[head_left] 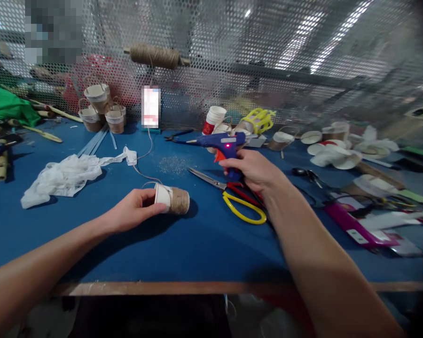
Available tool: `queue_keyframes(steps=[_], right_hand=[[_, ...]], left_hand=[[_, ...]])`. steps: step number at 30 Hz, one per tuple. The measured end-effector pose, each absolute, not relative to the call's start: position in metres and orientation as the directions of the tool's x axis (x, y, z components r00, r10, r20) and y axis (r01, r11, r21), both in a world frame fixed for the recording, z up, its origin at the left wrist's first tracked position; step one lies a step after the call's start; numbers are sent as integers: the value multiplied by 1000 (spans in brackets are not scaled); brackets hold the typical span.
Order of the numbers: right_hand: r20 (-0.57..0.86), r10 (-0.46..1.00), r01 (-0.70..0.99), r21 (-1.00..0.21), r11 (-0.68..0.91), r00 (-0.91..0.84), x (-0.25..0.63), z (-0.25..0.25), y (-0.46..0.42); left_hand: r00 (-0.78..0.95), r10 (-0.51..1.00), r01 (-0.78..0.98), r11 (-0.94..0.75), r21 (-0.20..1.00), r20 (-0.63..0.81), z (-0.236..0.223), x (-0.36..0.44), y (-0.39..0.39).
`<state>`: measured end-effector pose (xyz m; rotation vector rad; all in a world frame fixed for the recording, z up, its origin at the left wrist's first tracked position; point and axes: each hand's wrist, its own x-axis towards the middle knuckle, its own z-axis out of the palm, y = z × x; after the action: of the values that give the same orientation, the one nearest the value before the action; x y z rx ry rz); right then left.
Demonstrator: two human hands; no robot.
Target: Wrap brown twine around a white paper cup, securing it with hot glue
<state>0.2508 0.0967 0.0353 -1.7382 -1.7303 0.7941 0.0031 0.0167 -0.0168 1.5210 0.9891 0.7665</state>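
My left hand point(141, 206) grips a white paper cup point(163, 197) that lies on its side, its lower part wrapped in brown twine point(180, 201). A strand of twine point(148, 177) trails from the cup toward the back of the table. In my right hand point(248, 169) is a blue hot glue gun point(229, 141) with an orange trigger and a lit red light, its nozzle pointing left. Below the glue gun lies a pair of scissors point(245, 206) with red and yellow handles, blades toward the left.
A twine spool point(154, 56) hangs on the perforated metal screen point(211, 28). White lace point(61, 176) lies at left, before several small twine-handled buckets point(102, 108). Stacked paper cups point(215, 119) stand behind the glue gun. At right are a purple box point(359, 227) and cluttered scraps.
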Motion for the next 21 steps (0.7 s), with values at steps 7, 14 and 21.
queue_keyframes(steps=[7,14,21], right_hand=[[-74,916,457,-881,125,-393,234,46,43],[-46,949,736,-643,211,-312,234,51,22],[69,904,779,-482,401,-423,235,50,19]], left_hand=[[429,900,264,-208,942,79,-15,-1,16],[399,910,251,-230,940,117,-13,-2,16],[399,912,233,-202,951,96,-14,-3,17]])
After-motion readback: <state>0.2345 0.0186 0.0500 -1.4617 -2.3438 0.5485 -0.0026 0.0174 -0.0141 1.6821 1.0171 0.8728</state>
